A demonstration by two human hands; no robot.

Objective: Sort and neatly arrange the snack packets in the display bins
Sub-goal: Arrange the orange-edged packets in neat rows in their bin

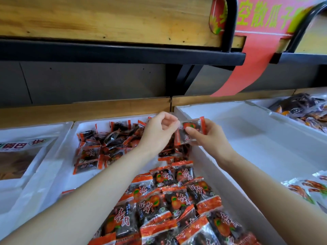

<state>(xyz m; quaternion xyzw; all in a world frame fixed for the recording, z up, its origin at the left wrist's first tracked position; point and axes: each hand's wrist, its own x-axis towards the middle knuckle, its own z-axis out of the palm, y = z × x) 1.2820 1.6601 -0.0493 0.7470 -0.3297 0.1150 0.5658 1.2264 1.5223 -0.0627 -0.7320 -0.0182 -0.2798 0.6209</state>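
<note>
Snack packets [177, 200] in orange and dark wrappers fill the centre bin [106, 122], too many for me to count. Those in the lower middle of the frame lie in overlapping rows, and those further up sit in a loose heap. I see two hands, both raised over the heap at mid-frame. My right hand [210, 138] grips one held packet [192, 125] with its fingers curled round it. There may be a second packet stacked under it, but I cannot tell. My left hand [157, 133] pinches that packet's clear end between thumb and fingertips.

I count four white bins. The left bin [53, 123] holds one large bag [23, 156]. The right bin [247, 138] is mostly bare, with a few pale packets [307, 190] at the frame's lower right. The far-right bin [265, 106], upper right, carries dark packets [304, 110]. One red banner [256, 64] hangs from the wooden shelf [106, 16] above.
</note>
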